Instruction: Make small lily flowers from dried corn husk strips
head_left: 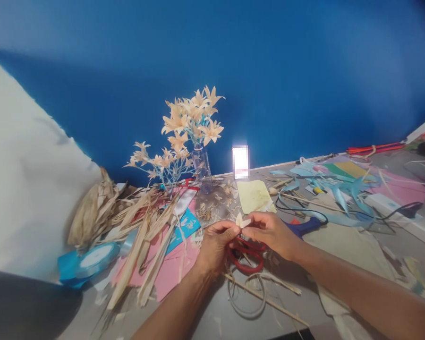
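Blue wall behind, the left hand and right hand pinch a small pale flower above red-handled scissors; its base (petals look light, papery, fragile) seems the safest hold.

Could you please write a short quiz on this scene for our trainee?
1. True or false: the left hand and the right hand both touch the small pale flower piece.
2. Which colour are the finger loops just below the hands? a) green b) red c) white
3. Fill in the missing word: the wall behind the taller flower bunch is ____.

Key: 1 true; 2 b; 3 blue.
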{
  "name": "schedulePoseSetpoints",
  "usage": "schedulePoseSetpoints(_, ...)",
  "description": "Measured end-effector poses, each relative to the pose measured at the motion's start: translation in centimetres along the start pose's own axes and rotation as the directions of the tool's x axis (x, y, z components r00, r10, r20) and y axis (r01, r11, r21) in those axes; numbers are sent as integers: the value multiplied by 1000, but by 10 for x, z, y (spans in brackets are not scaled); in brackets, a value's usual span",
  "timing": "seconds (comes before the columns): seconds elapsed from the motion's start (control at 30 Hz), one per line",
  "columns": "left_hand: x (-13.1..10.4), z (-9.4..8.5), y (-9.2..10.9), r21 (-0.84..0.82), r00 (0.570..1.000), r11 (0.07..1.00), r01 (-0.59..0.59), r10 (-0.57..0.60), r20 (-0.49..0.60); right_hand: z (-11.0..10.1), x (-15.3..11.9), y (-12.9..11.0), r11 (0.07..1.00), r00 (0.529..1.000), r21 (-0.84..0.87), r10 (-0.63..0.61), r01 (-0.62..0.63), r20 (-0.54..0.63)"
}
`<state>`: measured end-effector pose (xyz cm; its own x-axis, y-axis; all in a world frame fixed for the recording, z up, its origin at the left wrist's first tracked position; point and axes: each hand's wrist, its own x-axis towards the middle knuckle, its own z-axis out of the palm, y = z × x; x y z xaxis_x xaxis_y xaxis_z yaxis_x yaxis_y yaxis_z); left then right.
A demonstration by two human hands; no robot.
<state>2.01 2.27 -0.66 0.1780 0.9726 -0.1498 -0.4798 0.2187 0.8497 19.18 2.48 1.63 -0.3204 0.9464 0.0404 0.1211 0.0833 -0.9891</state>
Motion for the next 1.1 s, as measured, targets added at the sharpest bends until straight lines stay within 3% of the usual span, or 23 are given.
schedulePoseSetpoints(0.53, 0, 2, 1, 191, 992, 980, -60, 79, -94, 6, 1, 1, 993, 998, 113, 48, -44, -37)
schedulePoseSetpoints(0.67, 0, 1, 2, 268, 991, 960, -85, 109, -77, 6, 1, 3, 993, 997, 103, 68, -63, -45)
schedulePoseSetpoints(0.9, -2, 2, 0, 255, 993, 965, -56, 81, -89, 8, 1, 5, 999, 997, 40, 32, -29, -65)
schedulePoseSetpoints(1.1, -4, 5, 2, 353, 979, 929, -111, 163, -120, 8, 1, 8, 1000, 997, 8, 22, -21, -80)
